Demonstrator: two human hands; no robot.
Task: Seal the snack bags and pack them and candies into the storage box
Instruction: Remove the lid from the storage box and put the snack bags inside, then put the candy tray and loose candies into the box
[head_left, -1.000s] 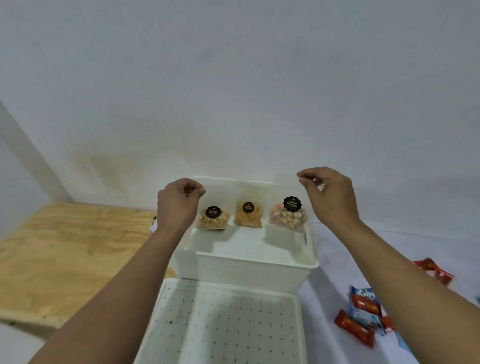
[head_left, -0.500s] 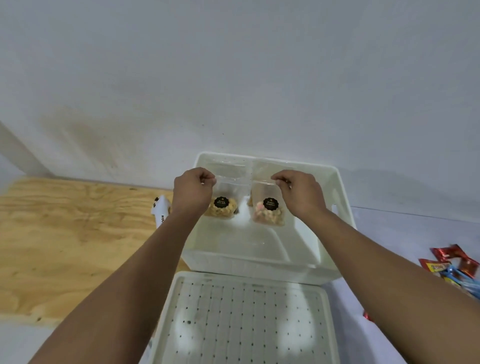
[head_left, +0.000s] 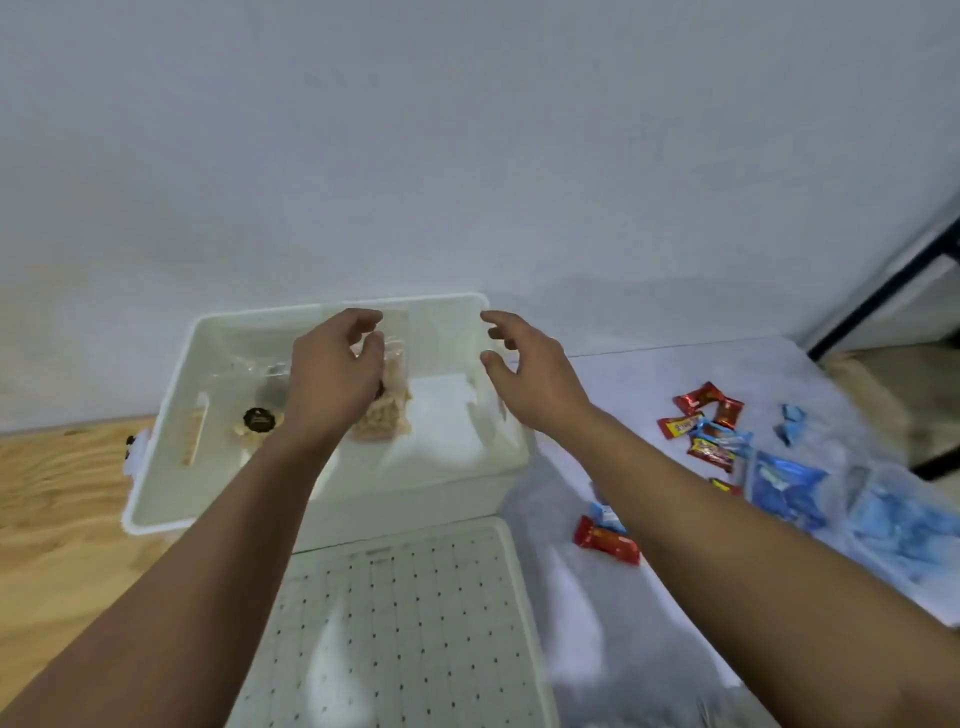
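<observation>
Snack bags (head_left: 382, 410) lie inside the white storage box (head_left: 171, 400), toward its left and middle: one clear bag of pale, crumbly pieces rests just beyond and under the left hand (head_left: 332, 379), and a second bag with a round black label (head_left: 258, 420) sits to that hand's left, partly hidden by the wrist. The left hand hovers over the box with its fingers loosely curled and parted; whether the fingertips touch the bag's clear top cannot be told. The right hand (head_left: 530, 376) is spread wide and empty above the box's right rim, well apart from the bags. Wrapped candies (head_left: 704, 415) in red and blue lie scattered on the white cloth (head_left: 649, 374) to the right of the right forearm, with blue packets (head_left: 787, 488) nearer the edge. A white perforated lid (head_left: 395, 623) lies flat in front of the box, between the forearms.
</observation>
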